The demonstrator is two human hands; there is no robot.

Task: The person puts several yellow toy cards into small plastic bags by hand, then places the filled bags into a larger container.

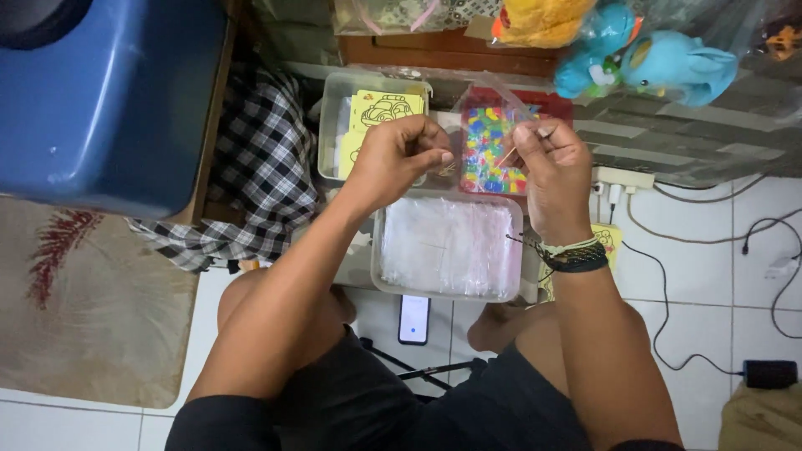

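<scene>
Both hands, left (401, 159) and right (547, 159), pinch a small clear bag (493, 100); a loose grip could spill it onto the tub (447, 288) below.

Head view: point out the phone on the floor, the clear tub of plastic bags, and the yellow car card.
phone (413, 319), head view, middle of its screen.
clear tub of plastic bags (378, 250), head view, left wall.
yellow car card (386, 108), head view, on the car drawing.
</scene>
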